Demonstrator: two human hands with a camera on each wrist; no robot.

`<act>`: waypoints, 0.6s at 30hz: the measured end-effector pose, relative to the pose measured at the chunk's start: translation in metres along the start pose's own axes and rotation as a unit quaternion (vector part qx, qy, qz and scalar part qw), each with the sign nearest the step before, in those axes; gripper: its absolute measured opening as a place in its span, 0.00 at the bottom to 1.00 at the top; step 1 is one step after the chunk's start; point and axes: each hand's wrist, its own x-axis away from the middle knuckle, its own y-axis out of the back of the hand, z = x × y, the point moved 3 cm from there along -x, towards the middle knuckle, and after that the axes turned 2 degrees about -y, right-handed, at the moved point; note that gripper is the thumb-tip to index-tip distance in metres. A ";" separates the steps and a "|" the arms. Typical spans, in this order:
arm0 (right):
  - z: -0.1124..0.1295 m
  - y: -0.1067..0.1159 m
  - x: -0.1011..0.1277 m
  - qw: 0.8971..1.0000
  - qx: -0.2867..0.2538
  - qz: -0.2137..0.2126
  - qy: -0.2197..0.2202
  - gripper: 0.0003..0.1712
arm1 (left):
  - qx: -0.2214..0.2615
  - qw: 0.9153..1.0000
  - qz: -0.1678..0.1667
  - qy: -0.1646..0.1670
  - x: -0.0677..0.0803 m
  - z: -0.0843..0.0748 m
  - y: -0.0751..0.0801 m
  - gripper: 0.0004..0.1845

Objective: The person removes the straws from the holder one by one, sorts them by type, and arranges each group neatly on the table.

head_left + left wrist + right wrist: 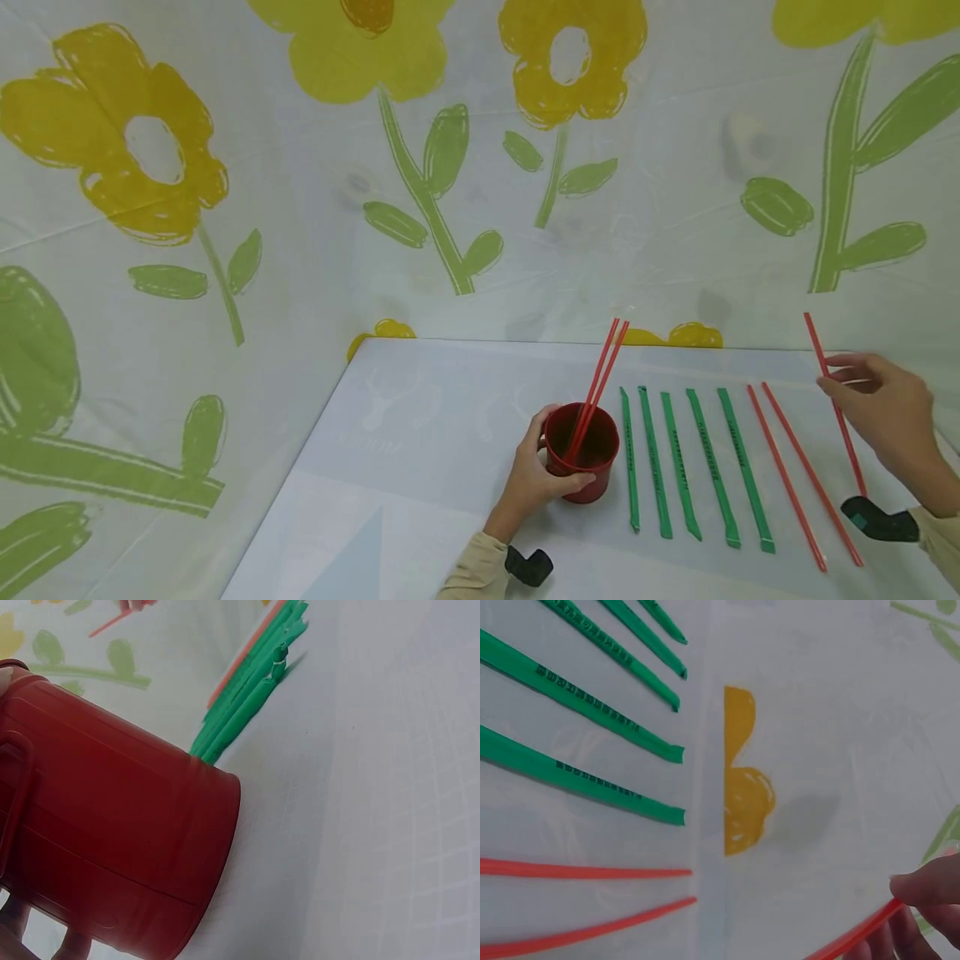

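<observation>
My left hand (538, 475) grips a red cup (582, 452) standing on the white table (420, 467); two red straws (600, 385) lean in it. The cup (112, 847) fills the left wrist view. To its right lie several green straws (693, 467) in a row, then two red straws (798, 475) flat on the table. My right hand (885, 412) pinches another red straw (834, 400) lifted above the table at the far right. In the right wrist view the fingertips (930, 889) hold that red straw (855, 937), with green straws (585, 697) and red straws (585, 900) below.
A flowered cloth with yellow blooms (135, 158) forms the backdrop on all sides. The table's left edge (300, 467) runs diagonally. Bare table surface lies left of the cup.
</observation>
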 end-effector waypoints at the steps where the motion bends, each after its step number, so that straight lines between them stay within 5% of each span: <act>1: -0.002 -0.002 -0.001 1.000 0.000 0.002 -0.002 0.23 | -0.003 1.000 -0.001 0.002 0.000 0.004 0.000 0.45; 7: -0.014 -0.012 -0.005 0.999 0.013 0.011 -0.037 0.23 | 0.001 1.000 -0.001 0.015 0.001 0.021 -0.002 0.46; 18: -0.039 -0.024 -0.011 0.995 0.039 0.033 -0.086 0.23 | 0.006 1.000 -0.002 0.016 0.001 0.009 -0.001 0.45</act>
